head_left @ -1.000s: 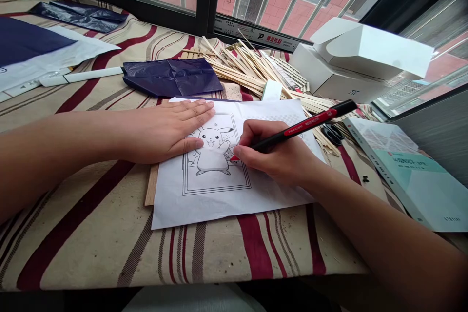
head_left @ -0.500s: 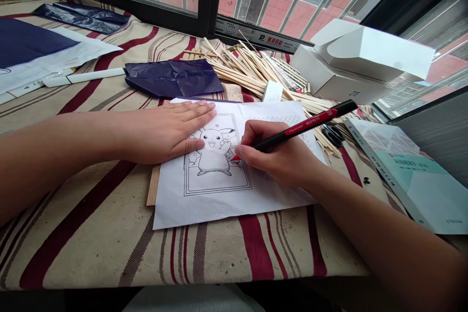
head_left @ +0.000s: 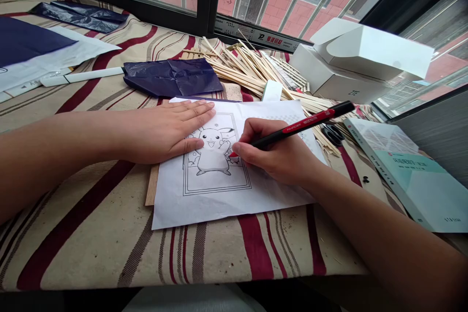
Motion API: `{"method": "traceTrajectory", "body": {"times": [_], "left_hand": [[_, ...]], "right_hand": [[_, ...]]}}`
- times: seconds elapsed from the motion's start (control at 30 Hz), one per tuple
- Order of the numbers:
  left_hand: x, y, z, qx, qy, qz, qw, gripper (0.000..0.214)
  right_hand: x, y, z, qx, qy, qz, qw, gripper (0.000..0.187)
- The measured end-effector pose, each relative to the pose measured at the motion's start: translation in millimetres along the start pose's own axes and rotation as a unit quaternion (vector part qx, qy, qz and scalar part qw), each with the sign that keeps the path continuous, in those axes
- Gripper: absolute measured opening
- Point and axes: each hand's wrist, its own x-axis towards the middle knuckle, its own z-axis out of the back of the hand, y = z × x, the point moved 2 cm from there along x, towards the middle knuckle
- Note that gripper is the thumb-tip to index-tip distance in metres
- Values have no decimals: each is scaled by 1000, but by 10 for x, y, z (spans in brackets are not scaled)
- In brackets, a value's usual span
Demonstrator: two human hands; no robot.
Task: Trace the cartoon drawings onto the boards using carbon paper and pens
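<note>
My left hand (head_left: 179, 129) lies flat, fingers stretched out, across the upper left of a white paper sheet (head_left: 204, 209). Printed on the sheet is a framed line drawing of a cartoon figure (head_left: 214, 156) with long ears. In my right hand (head_left: 278, 151) is a black and red pen (head_left: 303, 124), tilted to the upper right. Its red tip end sits at the drawing, beside the figure's raised arm; whether the point touches the paper I cannot tell. From under the sheet's left side shows a strip of wooden board (head_left: 151, 185).
Dark blue carbon-like paper (head_left: 173, 78) lies behind the sheet. Thin wooden strips (head_left: 248, 66) are heaped by the window, near a white box (head_left: 351, 68). To the right are black-handled scissors (head_left: 332, 132) and a book (head_left: 413, 170). A white knife-like tool (head_left: 87, 75) rests at left.
The pen and my right hand have shifted very slightly left on the drawing. My left hand stays flat in place; the whole view has drifted a little.
</note>
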Motion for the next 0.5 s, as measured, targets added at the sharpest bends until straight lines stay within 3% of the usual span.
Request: {"method": "traceTrajectory", "body": {"times": [0.5], "left_hand": [[-9, -11, 14, 3, 7, 3, 1000, 84]], "right_hand": [[-2, -9, 36, -42, -40, -12, 998, 23]]}}
